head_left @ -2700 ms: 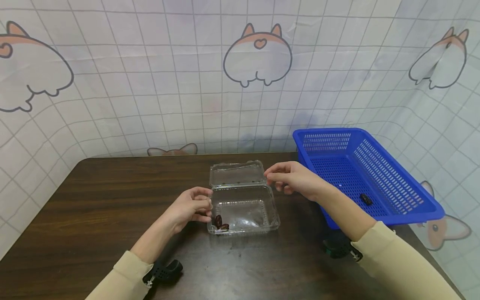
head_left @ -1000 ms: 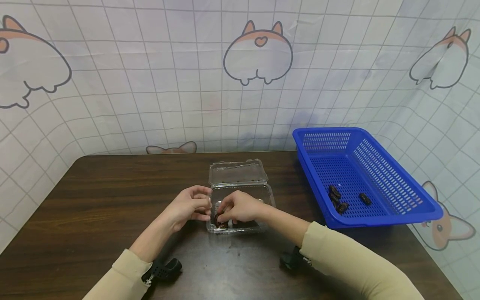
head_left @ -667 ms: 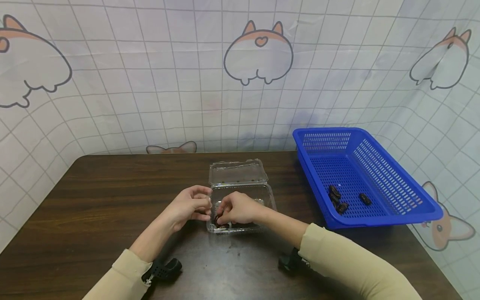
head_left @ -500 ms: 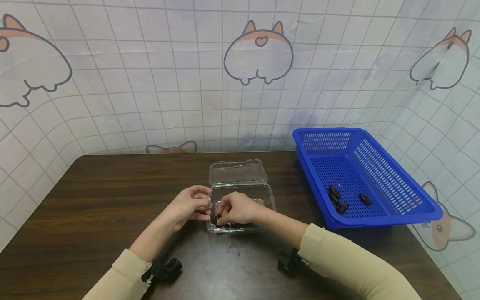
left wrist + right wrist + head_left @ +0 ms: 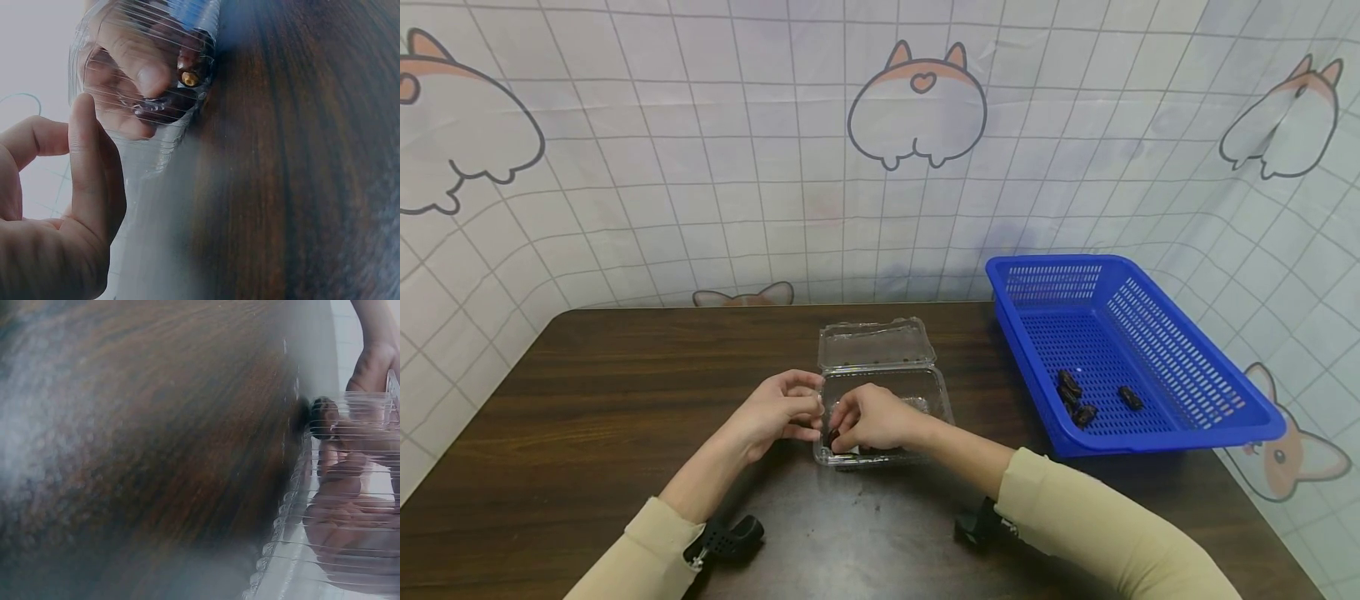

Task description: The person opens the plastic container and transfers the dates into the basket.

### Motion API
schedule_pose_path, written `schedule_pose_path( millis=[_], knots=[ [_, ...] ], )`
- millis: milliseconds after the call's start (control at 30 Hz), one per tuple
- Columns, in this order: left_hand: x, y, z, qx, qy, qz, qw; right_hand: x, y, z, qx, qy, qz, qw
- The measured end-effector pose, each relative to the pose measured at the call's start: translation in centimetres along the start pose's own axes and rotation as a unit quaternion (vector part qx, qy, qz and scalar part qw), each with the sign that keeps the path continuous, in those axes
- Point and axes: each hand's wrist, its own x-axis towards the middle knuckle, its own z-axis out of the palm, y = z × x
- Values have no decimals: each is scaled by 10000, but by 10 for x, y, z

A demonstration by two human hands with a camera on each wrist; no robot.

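Observation:
A clear plastic clamshell container [image 5: 942, 398] lies on the dark wooden table [image 5: 587, 400] with its lid [image 5: 874, 343] folded back. My left hand [image 5: 811, 412] grips its left rim; in the left wrist view the left hand [image 5: 81, 181] lies against the ribbed container wall [image 5: 147, 147]. My right hand [image 5: 838, 432] reaches into the front left corner, fingers curled and pinching a dark date [image 5: 189, 74]. Through the plastic, the right wrist view shows the date [image 5: 323, 417] in the corner of the container [image 5: 294, 550]. The hand hides most of the container's inside.
A blue perforated basket [image 5: 1180, 358] stands at the right, with three dark dates [image 5: 1075, 402] on its floor. A tiled cartoon-print cloth hangs behind the table. Black wrist mounts [image 5: 726, 537] sit on both sleeves near the front edge.
Since 2.7 s ago my right hand left the lid and went into the container, and two more dates lie in the basket. Over the last second it has only shifted slightly left.

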Motion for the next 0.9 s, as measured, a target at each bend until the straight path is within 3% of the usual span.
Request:
schedule_pose_path(
  millis=[567, 900],
  knots=[
    [0, 1, 0, 78, 3, 32, 10000, -10, 3, -14, 900, -281, 107, 9955],
    [-1, 0, -1, 44, -13, 35, 10000, -15, 6, -23, 1124, -63, 110, 9936]
  ],
)
